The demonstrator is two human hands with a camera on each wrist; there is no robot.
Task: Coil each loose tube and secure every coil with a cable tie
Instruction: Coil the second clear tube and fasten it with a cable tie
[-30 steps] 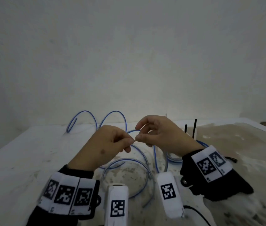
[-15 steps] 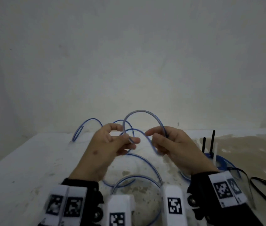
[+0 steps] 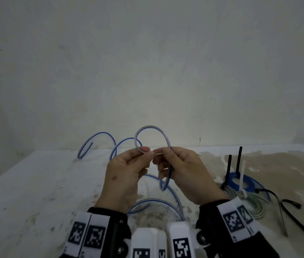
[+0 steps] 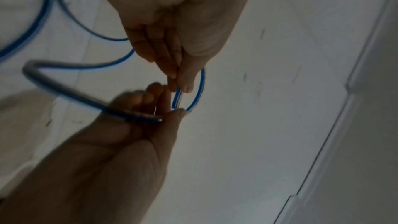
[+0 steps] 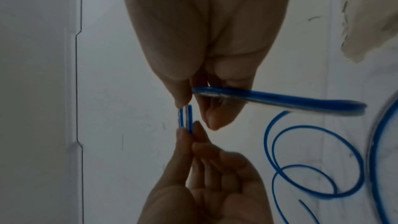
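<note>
Thumb and forefinger of the left hand (image 3: pixel 123 175) and of the right hand (image 3: pixel 184 174) meet tip to tip above a stained white tabletop (image 3: pixel 36 183), each pinching the clear flexible tube with a blue stripe (image 3: pixel 151 130) where its first small loop closes on itself. The wrist views show two strands lying side by side between the fingertips (image 5: pixel 183 103), so the crossing point is the thing to hold: judged from here, the pinch should stay firm on both strands while the next turn is fed in at the same width, or the springy tube will likely open out. Beyond the hands the rest of the tube trails in wide loose curves over the tabletop, toward the wall and back under the wrists, and needs to be drawn in without kinking. To the right of the hands lie finished blue tube coils (image 3: pixel 240 183), bound with upright black ties and a white one, and a loose black cable tie (image 3: pixel 290 203) near the tabletop's right edge, within easy reach for fastening.
</note>
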